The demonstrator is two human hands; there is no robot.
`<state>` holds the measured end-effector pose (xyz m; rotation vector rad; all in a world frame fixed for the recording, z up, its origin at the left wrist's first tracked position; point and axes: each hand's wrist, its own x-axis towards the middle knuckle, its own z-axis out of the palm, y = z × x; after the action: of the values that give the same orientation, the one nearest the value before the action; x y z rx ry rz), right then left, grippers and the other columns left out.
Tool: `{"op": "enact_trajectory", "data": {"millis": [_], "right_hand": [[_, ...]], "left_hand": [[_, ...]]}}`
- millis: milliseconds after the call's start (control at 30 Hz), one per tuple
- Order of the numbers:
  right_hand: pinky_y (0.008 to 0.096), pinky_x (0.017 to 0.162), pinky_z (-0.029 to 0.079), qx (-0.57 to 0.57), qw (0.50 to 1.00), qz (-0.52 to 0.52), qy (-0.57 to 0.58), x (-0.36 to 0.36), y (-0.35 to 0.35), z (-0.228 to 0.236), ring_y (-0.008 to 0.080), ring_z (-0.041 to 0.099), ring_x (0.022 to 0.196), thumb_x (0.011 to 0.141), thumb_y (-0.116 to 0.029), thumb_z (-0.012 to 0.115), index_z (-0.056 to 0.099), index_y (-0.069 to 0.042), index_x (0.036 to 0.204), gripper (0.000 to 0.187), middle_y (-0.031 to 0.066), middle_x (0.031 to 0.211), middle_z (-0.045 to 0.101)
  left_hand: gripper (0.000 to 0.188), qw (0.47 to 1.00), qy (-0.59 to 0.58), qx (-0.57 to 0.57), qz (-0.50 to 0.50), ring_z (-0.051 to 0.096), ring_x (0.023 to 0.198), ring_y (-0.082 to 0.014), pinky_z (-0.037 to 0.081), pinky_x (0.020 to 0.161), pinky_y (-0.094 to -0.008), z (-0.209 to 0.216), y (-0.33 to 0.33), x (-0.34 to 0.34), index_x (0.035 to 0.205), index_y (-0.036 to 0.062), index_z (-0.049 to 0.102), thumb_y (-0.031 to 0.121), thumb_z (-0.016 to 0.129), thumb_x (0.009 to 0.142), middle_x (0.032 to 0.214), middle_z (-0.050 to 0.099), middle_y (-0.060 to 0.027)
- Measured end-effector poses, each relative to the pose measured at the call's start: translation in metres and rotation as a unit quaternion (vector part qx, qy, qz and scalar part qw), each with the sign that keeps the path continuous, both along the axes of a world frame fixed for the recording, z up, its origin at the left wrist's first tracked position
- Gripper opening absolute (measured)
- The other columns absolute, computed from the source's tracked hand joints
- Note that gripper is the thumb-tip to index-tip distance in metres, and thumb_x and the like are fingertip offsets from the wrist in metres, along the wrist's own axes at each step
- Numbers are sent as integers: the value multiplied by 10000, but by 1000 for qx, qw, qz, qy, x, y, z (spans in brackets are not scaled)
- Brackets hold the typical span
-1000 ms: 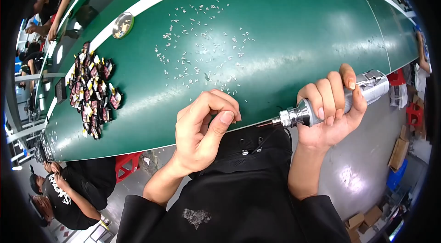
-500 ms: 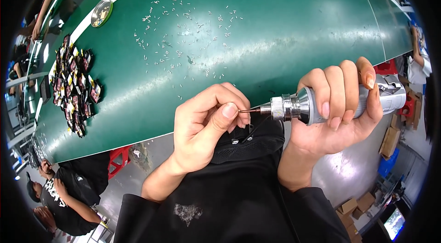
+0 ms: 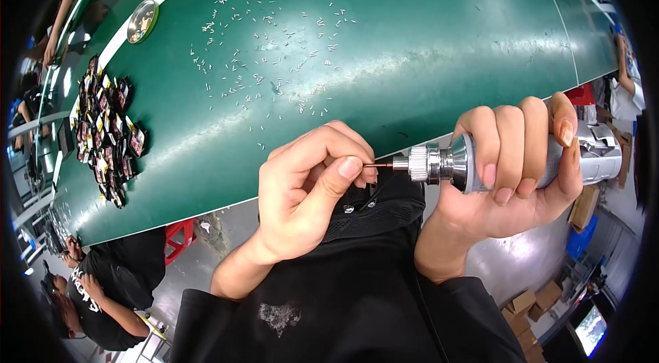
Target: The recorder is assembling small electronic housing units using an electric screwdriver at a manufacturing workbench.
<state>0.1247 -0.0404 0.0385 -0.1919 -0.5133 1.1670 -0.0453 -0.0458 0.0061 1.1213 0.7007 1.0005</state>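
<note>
The right hand [image 3: 511,178] wraps fully around the silver rotary tool [image 3: 480,160], just below the green table [image 3: 425,40] edge. The left hand [image 3: 305,191] pinches closed at the thin bit [image 3: 379,166]; whether it grips it, I cannot tell. Better to keep the tool level and the pinch close to the chuck.

the silver power screwdriver [image 3: 508,160] lies nearly level in the right middle of the frame, wrapped in the right hand [image 3: 511,178]. its body is smooth brushed metal, with a knurled collar at the front and a notched metal cap at its rear end, far right. a thin dark bit [image 3: 379,165] sticks out from the collar toward frame centre, pointing left. the left hand [image 3: 309,191], just left of centre, pinches its thumb and forefinger at the tip of the bit; whatever small part sits between them is too tiny to make out.
</note>
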Motion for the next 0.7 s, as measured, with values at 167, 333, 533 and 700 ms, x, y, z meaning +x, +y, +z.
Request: {"op": "enact_trajectory", "data": {"millis": [167,333,533,700], "right_hand": [[247,485,376,-2,999,1,-50,0,-1,0,76,390,414,880,-154,512,472,-47,913,119,-30,524,400],[242,482,373,-9,999,-3,-33,5,1,-6,70,381,415,886,-151,501,471,-43,916,116,-29,527,397],[246,479,365,-14,1000,0,16,14,10,-12,68,363,415,889,-150,491,475,-38,908,114,-29,522,381],[266,471,358,-61,996,-35,47,21,11,-19,93,342,406,909,-167,443,466,-57,888,114,-19,508,351]], "left_hand": [[80,983,120,124,55,525,617,-129,422,565,-239,-4,-1,2,803,-50,564,-32,540,878,758,588,-107],[60,974,162,149,51,538,613,-151,428,553,-246,-3,0,8,790,-53,557,-60,546,848,750,585,-116],[238,952,189,218,108,555,682,-161,438,618,-253,4,23,0,970,-89,606,106,472,943,800,609,-134],[155,915,288,242,145,553,649,-141,434,600,-240,22,58,-30,885,-47,631,65,527,910,764,623,-105]]}}
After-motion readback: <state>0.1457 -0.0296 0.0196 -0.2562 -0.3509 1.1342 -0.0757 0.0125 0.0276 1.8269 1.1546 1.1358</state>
